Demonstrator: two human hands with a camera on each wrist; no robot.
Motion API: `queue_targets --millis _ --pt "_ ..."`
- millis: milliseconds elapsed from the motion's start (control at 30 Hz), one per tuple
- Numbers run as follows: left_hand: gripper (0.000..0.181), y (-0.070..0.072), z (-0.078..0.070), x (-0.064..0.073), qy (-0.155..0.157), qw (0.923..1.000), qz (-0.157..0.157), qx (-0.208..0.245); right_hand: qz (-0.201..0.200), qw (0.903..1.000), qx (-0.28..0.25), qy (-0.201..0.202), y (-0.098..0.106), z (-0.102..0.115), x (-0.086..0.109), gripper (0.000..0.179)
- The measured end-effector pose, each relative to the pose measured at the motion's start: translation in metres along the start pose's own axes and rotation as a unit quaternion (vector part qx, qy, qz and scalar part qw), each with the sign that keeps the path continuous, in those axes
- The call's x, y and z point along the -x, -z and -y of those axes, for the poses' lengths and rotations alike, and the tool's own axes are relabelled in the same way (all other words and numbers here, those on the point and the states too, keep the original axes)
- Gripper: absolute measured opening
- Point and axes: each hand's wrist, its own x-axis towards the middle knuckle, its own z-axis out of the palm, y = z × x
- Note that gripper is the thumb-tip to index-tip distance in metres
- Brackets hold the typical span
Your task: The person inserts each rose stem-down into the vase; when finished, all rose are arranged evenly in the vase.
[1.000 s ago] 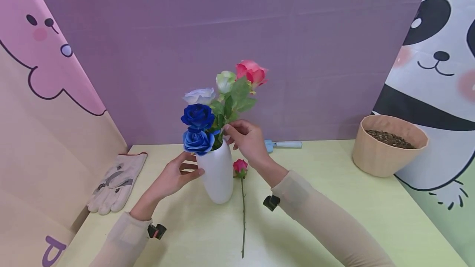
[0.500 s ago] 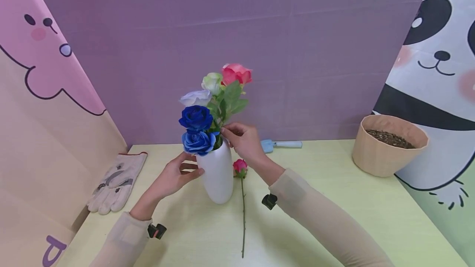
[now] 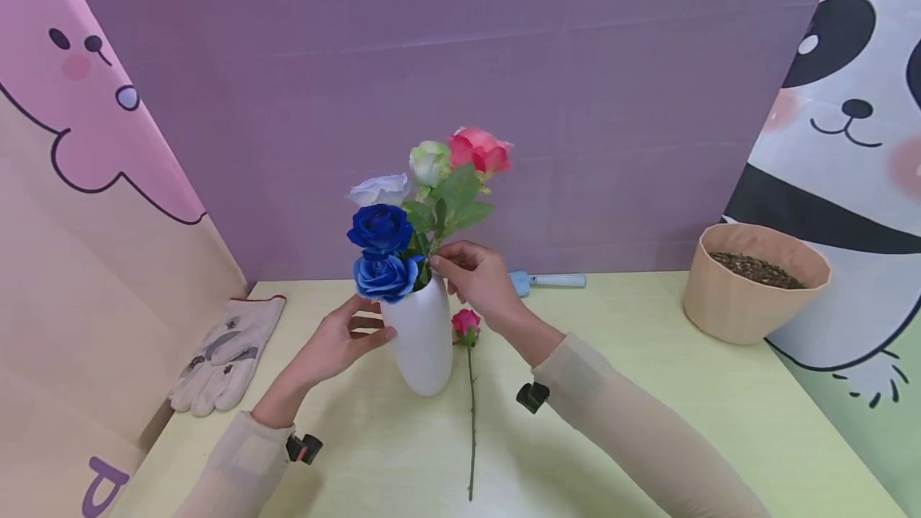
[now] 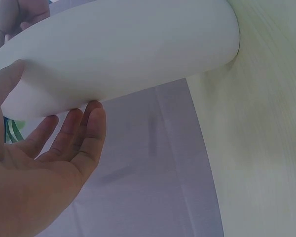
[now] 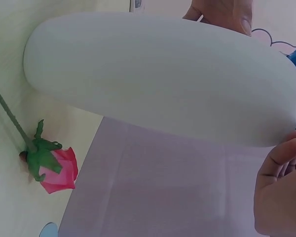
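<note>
A white vase (image 3: 420, 350) stands on the table, holding several artificial roses. My left hand (image 3: 344, 342) holds its upper left side, thumb in front and fingers behind; in the left wrist view the fingertips (image 4: 94, 109) touch its wall. At the vase's mouth, my right hand (image 3: 480, 276) pinches the leafy stem of a coral-pink rose (image 3: 480, 150) between thumb and index finger. Beside that bloom is a greenish-white rose (image 3: 429, 163). A pale lilac rose (image 3: 380, 189), a dark blue rose (image 3: 381, 228) and a lighter blue rose (image 3: 386, 276) fill the left side.
A single pink rose (image 3: 466, 324) lies on the table (image 3: 612, 406) right of the vase, its bare stem toward me. Behind is a light blue trowel (image 3: 554, 280). A pair of work gloves (image 3: 229, 354) lies left; a tan pot (image 3: 734, 310) of dark, grainy material stands right.
The coral-pink and greenish-white roses swung left, then back right, and now sit slightly lower than at first. My right hand shifted slightly with them; the left hand and vase stayed put.
</note>
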Motion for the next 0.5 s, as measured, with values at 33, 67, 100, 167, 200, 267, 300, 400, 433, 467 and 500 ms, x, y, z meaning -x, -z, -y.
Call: queue_targets --millis 33,67,100,167,200,267,300,400,433,467,500 --pt "0.060 0.000 0.000 0.000 0.000 1.0000 0.000 0.001 0.002 1.0000 0.001 -0.001 0.001 0.000 0.001 0.025" --pt "0.060 0.000 -0.001 0.000 0.001 1.0000 0.000 0.000 0.004 1.0000 0.002 -0.002 0.002 0.000 0.002 0.025" --pt "0.060 0.000 -0.001 0.000 0.002 1.0000 0.000 0.001 0.005 1.0000 0.003 -0.004 0.003 0.000 0.003 0.025" --pt "0.060 0.000 -0.001 0.000 0.003 1.0000 0.001 0.002 0.007 0.9999 0.004 -0.008 0.005 0.000 0.005 0.025" --pt "0.060 0.000 -0.001 0.000 0.003 1.0000 0.001 0.002 0.009 0.9999 0.006 -0.010 0.007 -0.001 0.007 0.025" --pt "0.060 0.000 -0.001 0.000 0.002 1.0000 0.001 0.002 0.011 0.9998 0.010 -0.011 0.010 -0.003 0.009 0.025" --pt "0.060 0.000 -0.001 0.000 0.002 1.0000 0.002 0.001 0.012 0.9998 0.011 -0.012 0.012 -0.005 0.010 0.025" --pt "0.060 0.000 0.000 0.000 0.001 1.0000 0.001 0.000 0.016 0.9996 0.013 -0.018 0.018 -0.013 0.011 0.027" --pt "0.061 0.000 0.001 0.000 0.002 1.0000 0.001 0.000 0.017 0.9995 0.014 -0.021 0.019 -0.017 0.012 0.028" --pt "0.061 0.000 0.001 0.000 0.003 1.0000 0.001 0.000 0.019 0.9994 0.015 -0.024 0.021 -0.020 0.012 0.027" --pt "0.061 0.000 0.001 0.000 0.003 1.0000 0.002 0.000 0.021 0.9993 0.018 -0.027 0.022 -0.024 0.012 0.028"
